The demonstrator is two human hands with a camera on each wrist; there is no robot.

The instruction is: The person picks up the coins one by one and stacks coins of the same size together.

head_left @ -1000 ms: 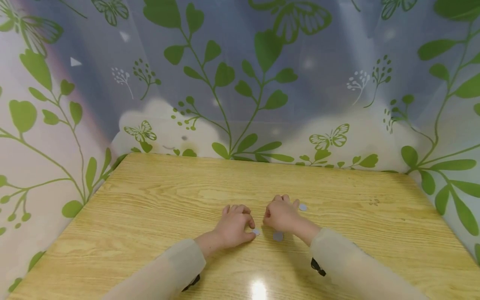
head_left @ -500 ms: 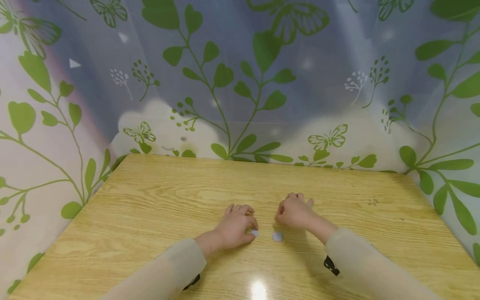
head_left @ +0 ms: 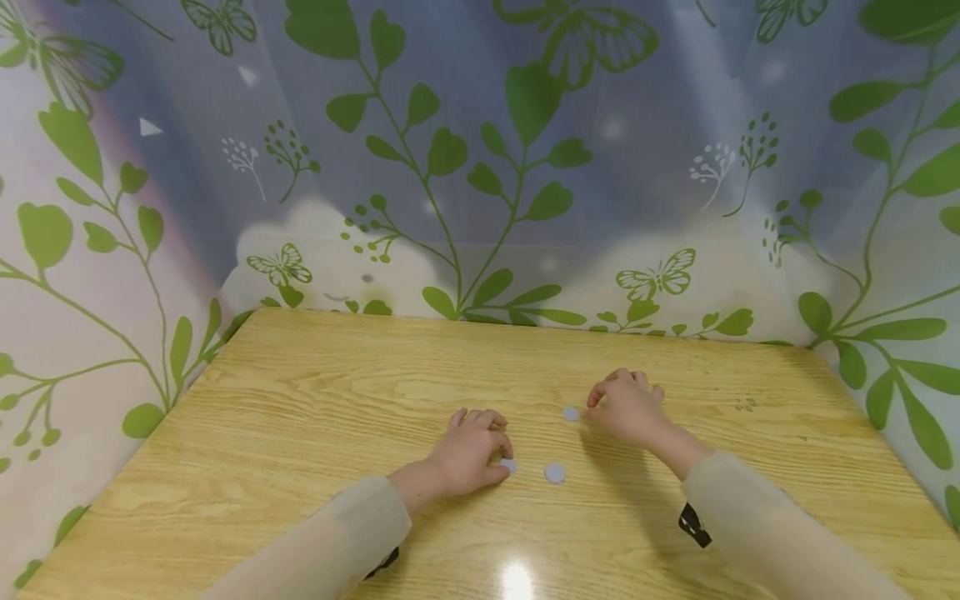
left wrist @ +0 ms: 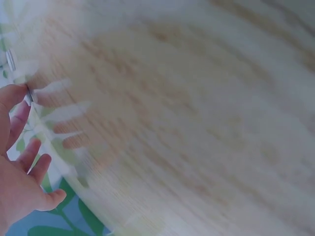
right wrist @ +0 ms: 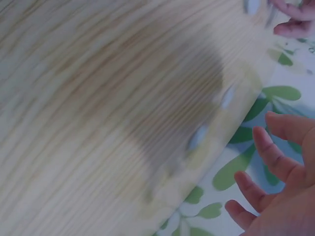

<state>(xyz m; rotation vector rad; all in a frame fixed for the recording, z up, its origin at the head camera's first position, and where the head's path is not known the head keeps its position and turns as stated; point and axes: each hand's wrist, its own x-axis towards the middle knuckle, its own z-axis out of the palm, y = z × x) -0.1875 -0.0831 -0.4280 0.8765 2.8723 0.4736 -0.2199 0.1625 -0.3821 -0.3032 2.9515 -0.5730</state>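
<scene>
My left hand [head_left: 467, 454] pinches a small pale round disc [head_left: 509, 465] between thumb and forefinger, low over the wooden table. In the left wrist view, that disc [left wrist: 29, 95] appears edge-on at the fingertips. A second pale disc [head_left: 555, 473] lies flat just to its right. Farther back lies a third disc [head_left: 572, 413], close to the fingertips of my right hand [head_left: 632, 410]. The right hand is raised, with loosely spread fingers and nothing in them. One more disc [right wrist: 198, 137] shows in the right wrist view; the right hand hides it in the head view.
The light wood-grain table [head_left: 360, 375] ends at a backdrop cloth [head_left: 480, 208] printed with green leaves and butterflies. The cloth also runs along both sides. Each sleeve has a black strap [head_left: 694, 525] near its cuff.
My right hand has moved right and away from the left hand, releasing a disc that now lies to its left. The disc formerly visible at its right is covered. The left hand stays put.
</scene>
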